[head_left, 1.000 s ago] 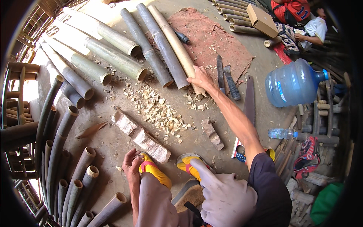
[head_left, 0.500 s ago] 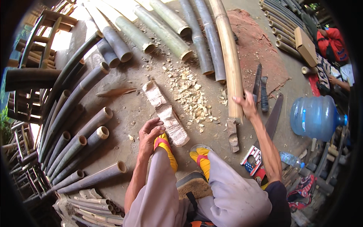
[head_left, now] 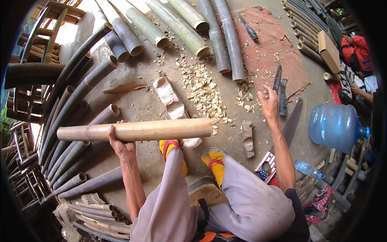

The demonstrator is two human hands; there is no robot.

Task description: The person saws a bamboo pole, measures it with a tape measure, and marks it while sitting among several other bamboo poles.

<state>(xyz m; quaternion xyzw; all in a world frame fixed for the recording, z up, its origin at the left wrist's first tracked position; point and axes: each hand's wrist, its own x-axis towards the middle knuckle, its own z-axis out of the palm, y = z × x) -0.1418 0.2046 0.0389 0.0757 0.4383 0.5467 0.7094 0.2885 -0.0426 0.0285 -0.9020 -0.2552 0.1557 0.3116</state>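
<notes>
A pale bamboo length (head_left: 161, 131) lies sideways above my feet, and my left hand (head_left: 122, 145) grips it from below near its left part. Its right end looks rough. Beneath it, partly hidden, is a long notched wooden block (head_left: 167, 94). My right hand (head_left: 269, 103) is raised on the right, fingers half curled and apart, with nothing visible in it. Close to those fingers lie a dark blade (head_left: 277, 76) and a dark wrapped handle (head_left: 283, 99). A small notched wood piece (head_left: 248, 139) sits left of my right forearm.
Wood chips (head_left: 205, 94) are scattered ahead. Bamboo poles (head_left: 177, 28) fan out ahead and to the left. A handsaw (head_left: 293, 121) lies beside my right forearm, near a blue water jug (head_left: 334, 127). A narrow dark-handled tool (head_left: 252, 34) rests on reddish cloth (head_left: 274, 48). Another person (head_left: 356, 54) is far right.
The pale bamboo has gone from upright in my right hand to sideways in my left hand. My right hand has let go and moved slightly up. The narrow tool on the cloth is now uncovered.
</notes>
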